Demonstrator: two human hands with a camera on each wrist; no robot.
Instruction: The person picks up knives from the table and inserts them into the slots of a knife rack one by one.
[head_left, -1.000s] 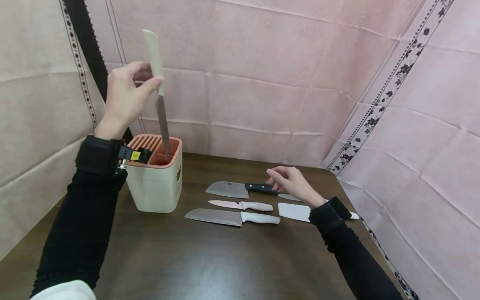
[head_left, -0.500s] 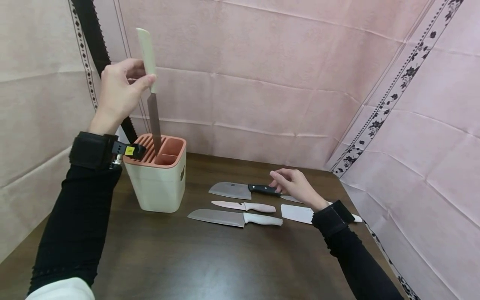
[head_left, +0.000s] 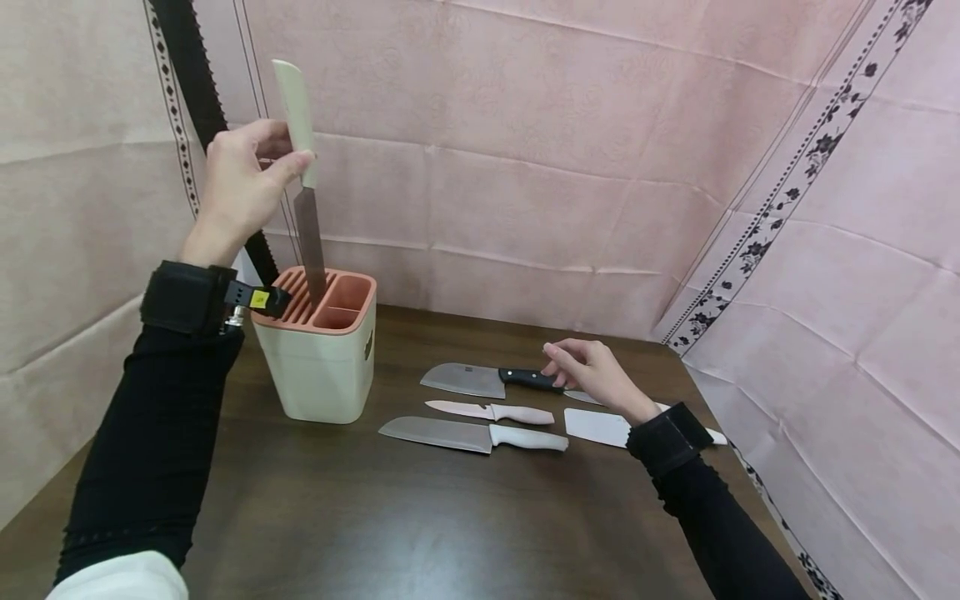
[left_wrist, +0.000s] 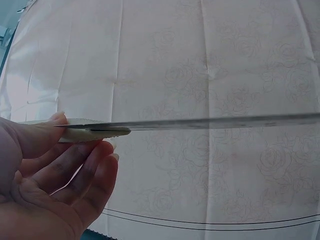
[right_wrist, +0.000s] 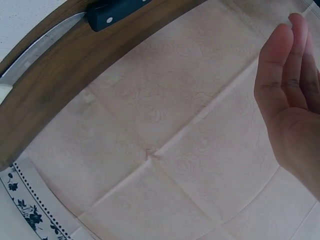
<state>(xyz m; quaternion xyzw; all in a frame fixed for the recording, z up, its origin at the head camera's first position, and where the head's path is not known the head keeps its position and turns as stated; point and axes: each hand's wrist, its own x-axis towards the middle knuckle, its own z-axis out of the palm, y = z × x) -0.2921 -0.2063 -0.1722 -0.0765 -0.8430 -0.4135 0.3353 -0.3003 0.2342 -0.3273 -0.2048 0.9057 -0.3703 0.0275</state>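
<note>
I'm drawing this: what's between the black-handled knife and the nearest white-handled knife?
A small pale-handled knife lies there, in the head view.

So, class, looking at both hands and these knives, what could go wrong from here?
The left hand pinches the green-handled knife low on its handle, so it might swivel or slip.
Its tip is by the slots, close to the open compartment of the knife holder, so it could catch an edge.
The right hand hangs near a bare blade; lowering it carelessly might cause a cut.
</note>
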